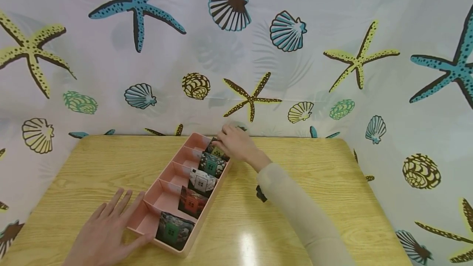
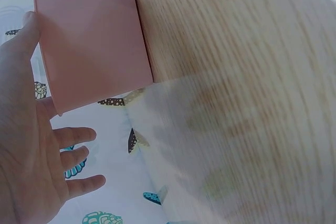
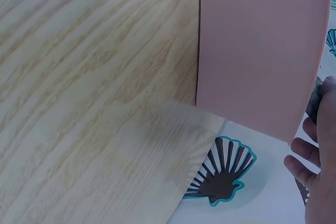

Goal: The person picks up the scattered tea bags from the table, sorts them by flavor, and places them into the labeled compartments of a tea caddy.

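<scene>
A long pink divided box lies slanted on the table, with a small patterned packet in each compartment. My left hand rests at its near left corner, fingers straight and spread, thumb on the near rim. At the far end my right hand holds the yellow-labelled packet in the last compartment; the fingertips are partly hidden. In the right wrist view a dark bit of packet shows between thumb and fingers above the box edge. Nearer packets carry teal, white, red and green labels.
The wooden table runs back to a white curtain printed with shells and starfish. A small black object shows beside the right sleeve.
</scene>
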`<state>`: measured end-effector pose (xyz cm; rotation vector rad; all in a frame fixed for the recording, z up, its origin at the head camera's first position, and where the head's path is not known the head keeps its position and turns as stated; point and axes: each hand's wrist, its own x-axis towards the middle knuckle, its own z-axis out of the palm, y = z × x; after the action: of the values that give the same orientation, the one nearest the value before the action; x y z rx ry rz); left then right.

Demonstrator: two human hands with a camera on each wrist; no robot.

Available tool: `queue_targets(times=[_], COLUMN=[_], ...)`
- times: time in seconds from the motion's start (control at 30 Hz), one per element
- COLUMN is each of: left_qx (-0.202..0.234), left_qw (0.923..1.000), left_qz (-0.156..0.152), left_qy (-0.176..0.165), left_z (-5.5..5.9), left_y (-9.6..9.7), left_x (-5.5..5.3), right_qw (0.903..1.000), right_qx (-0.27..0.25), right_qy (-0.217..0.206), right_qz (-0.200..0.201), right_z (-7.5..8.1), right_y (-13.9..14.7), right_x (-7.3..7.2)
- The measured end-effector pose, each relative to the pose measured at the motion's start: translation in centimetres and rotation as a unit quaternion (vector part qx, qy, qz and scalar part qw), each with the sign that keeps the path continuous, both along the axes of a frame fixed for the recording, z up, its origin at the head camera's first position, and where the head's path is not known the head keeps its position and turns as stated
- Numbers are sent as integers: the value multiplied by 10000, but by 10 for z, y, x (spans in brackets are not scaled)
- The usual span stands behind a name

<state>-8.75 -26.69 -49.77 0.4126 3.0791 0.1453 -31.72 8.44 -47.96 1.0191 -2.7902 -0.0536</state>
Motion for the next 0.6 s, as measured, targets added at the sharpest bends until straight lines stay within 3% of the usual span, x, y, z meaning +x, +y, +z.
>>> queue_targets(times=[0.33,0.6], left_qx=[12,4], left_qw=[10000,9999], left_qz=[-17,-87], left_qy=[35,74], left_z=[0,3], left_y=[1,-1], left_x=[1,0], right_qw=[9996,9992], right_qx=[258,-299], right_qy=[55,-257], right_qz=[118,58], right_z=[-6,-5], right_y=[-5,1], right_x=[-1,4])
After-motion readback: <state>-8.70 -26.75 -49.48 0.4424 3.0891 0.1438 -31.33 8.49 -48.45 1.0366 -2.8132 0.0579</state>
